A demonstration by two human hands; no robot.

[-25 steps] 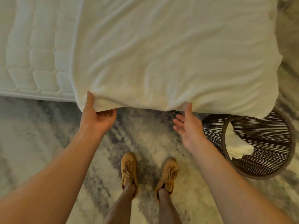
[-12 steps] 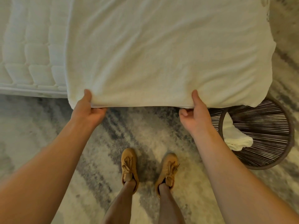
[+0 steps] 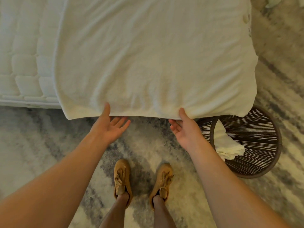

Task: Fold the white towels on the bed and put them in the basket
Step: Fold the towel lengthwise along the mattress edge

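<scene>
**Both hands at the near hem of a spread towel**

At far left, the quilted white mattress (image 3: 24, 63) lies bare, and its near edge runs along the grey-and-cream rug (image 3: 41, 145). To its right, a large white spread towel (image 3: 148, 55) lies flat across the bed. Its near hem hangs just past the mattress edge.

The left hand (image 3: 110, 127) is at that hem, left of the middle. It is palm up, with the thumb laid on top of the cloth. The fingers (image 3: 120, 122) are straight, fanned loosely and clear of the towel, so nothing is gripped.

Nearer, on the rug between the two forearms, stand two tan lace-up shoes (image 3: 122, 176).

The right hand (image 3: 185, 130) meets the hem further right. Its thumb rests on the towel's top, where the cloth puckers slightly. Its fingers hang relaxed and slightly bent below the edge, and they do not close on the fabric.

At right, a dark round basket (image 3: 256, 139) with corded sides stands on the rug beside the bed. The towel's near right corner hides its far rim. Inside it, against the left wall, lies a folded towel (image 3: 227, 145), also white.
</scene>
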